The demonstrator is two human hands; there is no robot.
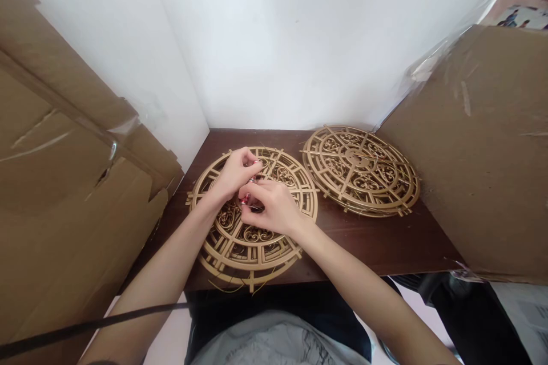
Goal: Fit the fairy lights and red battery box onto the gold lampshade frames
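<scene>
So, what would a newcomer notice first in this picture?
First, the two hands meeting over the centre of a gold openwork disc at the front of the dark wooden table: the left hand and right hand pinch a small red and silver part between them. Next, a stack of similar gold discs lies behind on the right, and large cardboard sheets flank the table.

Both hands point(257, 194) work over the left disc point(252, 245); disc stack point(362, 171) lies right.

Small craft workshop nook: dark worktable point(385, 245) w/ gold fretwork discs point(362, 171); cardboard boxes point(483, 154) both sides.
</scene>
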